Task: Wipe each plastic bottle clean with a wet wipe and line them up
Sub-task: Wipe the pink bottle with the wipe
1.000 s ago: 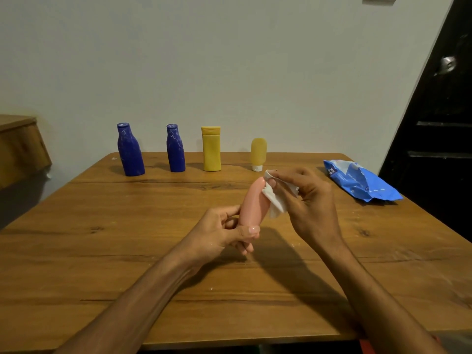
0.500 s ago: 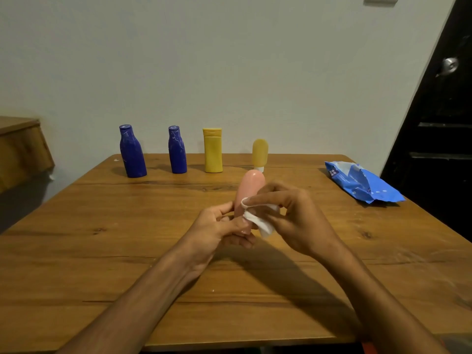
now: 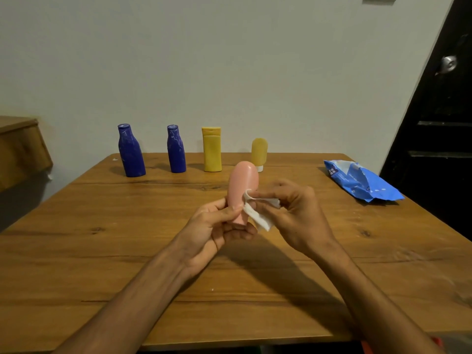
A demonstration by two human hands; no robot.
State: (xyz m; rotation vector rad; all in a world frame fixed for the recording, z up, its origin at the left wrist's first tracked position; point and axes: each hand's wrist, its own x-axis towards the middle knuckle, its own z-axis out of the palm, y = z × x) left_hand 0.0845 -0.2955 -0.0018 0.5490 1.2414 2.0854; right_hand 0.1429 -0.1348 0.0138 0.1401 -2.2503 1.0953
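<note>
Above the middle of the counter (image 3: 102,251), clear of the wood: a pink bottle (image 3: 242,183), upright with a slight tilt, rounded end up, narrow end down. Pinched at that narrow lower end by the left hand (image 3: 212,227), thumb across the near face, fingers curled underneath and behind. Left grip closed firmly on the bottle, nothing else in it.

Pressed against the bottle's right side, low on the body: a white wet wipe (image 3: 259,218), crumpled, one corner hanging loose below. Held by the right hand (image 3: 300,215), thumb and fingertips bunched on the cloth, other fingers curled in towards the palm. Right grip closed on the wipe alone, bearing on the bottle through it.

Along the far edge of the counter, upright in a row with gaps between, from left to right: a dark blue bottle (image 3: 130,153), a second dark blue bottle (image 3: 176,150), slimmer than the first, a yellow bottle (image 3: 212,152) with a flat cap on top, and a small yellow tube (image 3: 259,150) standing on its white cap. From this angle, the tube just beside the pink bottle's top, though much further back.

Near the far right corner: a blue wipes pack (image 3: 362,183), lying flat and crumpled. Beyond the right edge, a dark door (image 3: 439,129) with a metal knob (image 3: 448,63). Off the left edge, wooden furniture (image 3: 20,146) against the pale wall (image 3: 229,60).
</note>
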